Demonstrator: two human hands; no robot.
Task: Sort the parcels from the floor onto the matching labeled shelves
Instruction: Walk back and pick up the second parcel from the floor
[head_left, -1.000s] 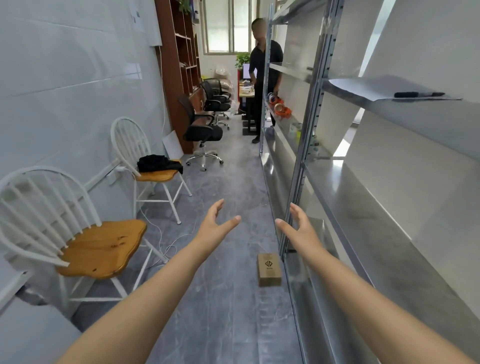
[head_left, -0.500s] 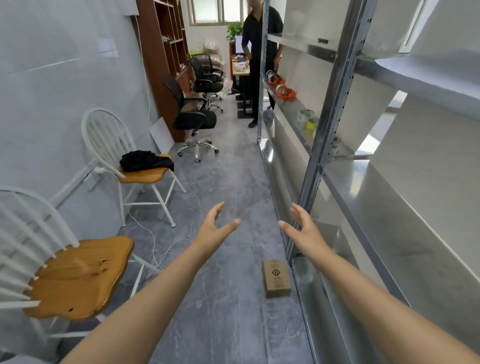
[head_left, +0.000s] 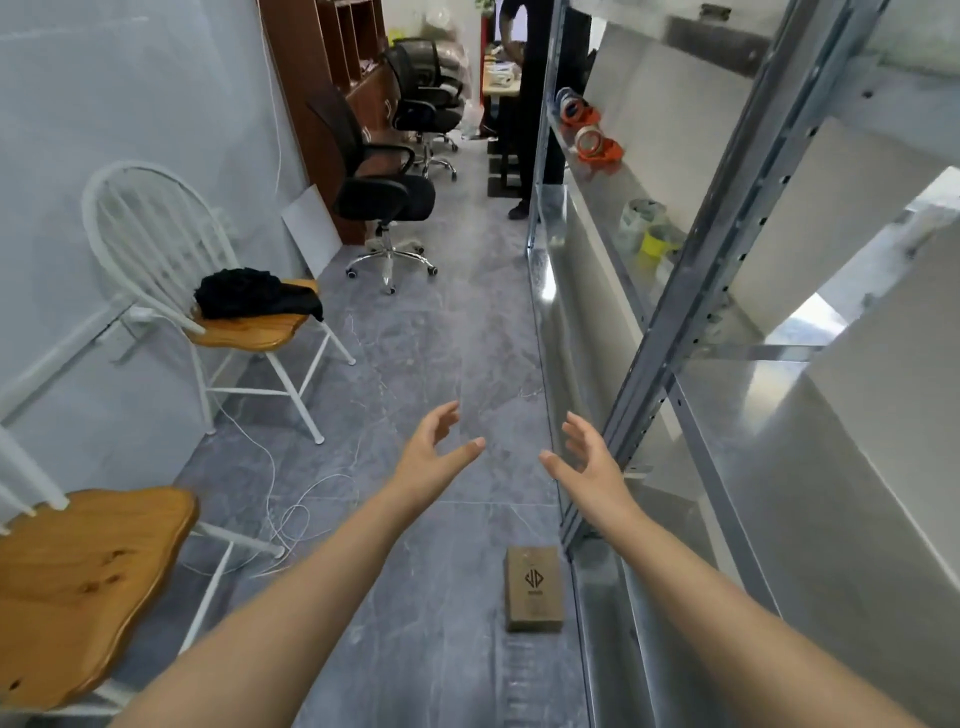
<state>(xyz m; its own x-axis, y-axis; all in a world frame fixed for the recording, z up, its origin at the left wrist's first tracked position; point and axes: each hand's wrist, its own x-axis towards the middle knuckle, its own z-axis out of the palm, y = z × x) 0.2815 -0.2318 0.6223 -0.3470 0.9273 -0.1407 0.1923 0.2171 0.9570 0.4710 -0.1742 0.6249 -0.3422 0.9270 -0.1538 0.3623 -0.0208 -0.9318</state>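
Note:
A small brown cardboard parcel with a black diamond logo lies flat on the grey floor, close against the foot of the metal shelving on the right. My left hand and my right hand are stretched out in front of me, palms facing each other, fingers spread, holding nothing. Both hands hover above the floor, farther along the aisle than the parcel. The shelves nearest me are bare metal.
Two white chairs with wooden seats line the left wall, one bearing black cloth. A white cable loops on the floor. Black office chairs and a standing person fill the far aisle. Tape rolls sit on a farther shelf.
The view has tilted downward and moved forward, so the parcel now sits lower and nearer. Both hands stay open and have drawn slightly closer together.

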